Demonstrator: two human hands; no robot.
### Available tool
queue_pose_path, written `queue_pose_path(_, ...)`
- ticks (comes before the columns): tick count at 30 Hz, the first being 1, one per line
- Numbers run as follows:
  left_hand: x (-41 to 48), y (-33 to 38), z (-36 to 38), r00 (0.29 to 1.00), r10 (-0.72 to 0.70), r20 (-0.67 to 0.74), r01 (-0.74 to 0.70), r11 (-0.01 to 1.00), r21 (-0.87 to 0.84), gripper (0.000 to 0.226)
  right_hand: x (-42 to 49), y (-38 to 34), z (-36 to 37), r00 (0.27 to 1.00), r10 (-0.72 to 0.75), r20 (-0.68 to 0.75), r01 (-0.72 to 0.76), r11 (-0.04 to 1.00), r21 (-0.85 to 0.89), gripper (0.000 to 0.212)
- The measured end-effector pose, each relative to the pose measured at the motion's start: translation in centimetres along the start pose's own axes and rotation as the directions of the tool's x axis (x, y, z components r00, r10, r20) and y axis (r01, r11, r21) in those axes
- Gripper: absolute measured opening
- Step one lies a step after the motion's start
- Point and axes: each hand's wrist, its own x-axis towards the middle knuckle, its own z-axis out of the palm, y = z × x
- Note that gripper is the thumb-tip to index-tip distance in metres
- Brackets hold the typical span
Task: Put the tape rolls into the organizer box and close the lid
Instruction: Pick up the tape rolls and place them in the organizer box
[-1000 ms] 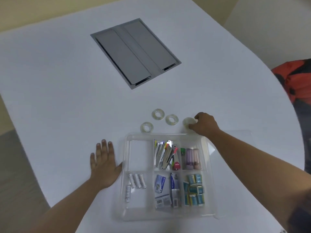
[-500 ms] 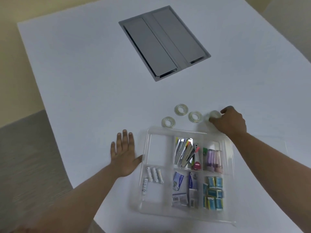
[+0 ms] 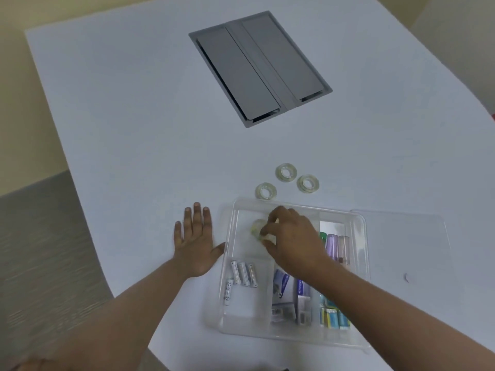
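The clear plastic organizer box (image 3: pixel 228 253) lies open on the white table, its clear lid (image 3: pixel 401 236) folded out flat to the right. My right hand (image 3: pixel 292 242) is over the box's far-left compartment, fingers closed on a clear tape roll (image 3: pixel 256 228). Three more clear tape rolls lie on the table just beyond the box: one at the left (image 3: pixel 265 190), one farthest back (image 3: pixel 286 172) and one at the right (image 3: pixel 308 183). My left hand (image 3: pixel 194 243) rests flat on the table, fingers spread, thumb against the box's left wall.
Other compartments hold batteries (image 3: pixel 242 275), small boxes (image 3: pixel 290 298), teal packets (image 3: pixel 333 315) and purple tubes (image 3: pixel 336 245). A grey cable hatch (image 3: pixel 259 68) is set into the table farther back. The table edge runs along the left, with grey floor (image 3: pixel 40 250) beyond.
My right hand picked up the rightmost tape roll from the table and carried it left and nearer, over the box's far-left compartment. The left hand stayed put. The camera view shifted.
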Motion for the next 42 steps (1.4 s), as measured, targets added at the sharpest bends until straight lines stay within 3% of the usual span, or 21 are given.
queue_pose_path(6,-0.1,0.0,0.0,1.000,0.004,-0.008,-0.004,1.000,-0.007,0.096,0.7,-1.1,1.5,0.990,-0.001,0.142,0.040,0.961,-0.272,0.014)
queue_pose_path(13,0.1,-0.1,0.3,1.000,0.003,-0.015,-0.003,1.000,-0.025,0.096,1.1,-0.9,1.8,0.970,0.007,0.241,0.071,0.947,-0.314,0.011)
queue_pose_path(17,0.2,-0.2,0.3,1.000,0.007,-0.009,-0.007,1.000,-0.016,0.096,1.9,0.0,0.7,0.981,-0.034,0.189,0.075,0.974,-0.214,0.023)
queue_pose_path(20,0.3,-0.2,0.2,1.000,0.006,-0.004,-0.006,1.000,-0.014,0.095,3.6,1.6,-1.7,0.999,-0.008,0.041,0.012,0.993,-0.115,0.021)
queue_pose_path(23,0.2,-0.2,0.2,1.000,0.005,-0.008,-0.005,1.000,-0.009,0.094,5.6,4.5,-3.5,0.986,0.152,-0.066,-0.156,0.986,-0.058,0.022)
queue_pose_path(28,0.1,-0.1,0.1,1.000,-0.004,0.009,0.004,1.000,0.007,0.094,7.7,10.0,-3.7,0.900,0.436,-0.016,-0.435,0.899,0.048,0.034)
queue_pose_path(33,0.0,-0.1,0.2,1.000,-0.007,0.008,0.006,1.000,0.010,0.094,8.3,12.6,-2.4,0.865,0.501,0.004,-0.501,0.865,0.038,0.061)
queue_pose_path(42,0.1,0.0,-0.2,0.999,-0.018,0.048,0.018,1.000,0.014,0.096,8.8,12.8,-0.9,0.853,0.521,0.035,-0.522,0.852,0.037,0.045)
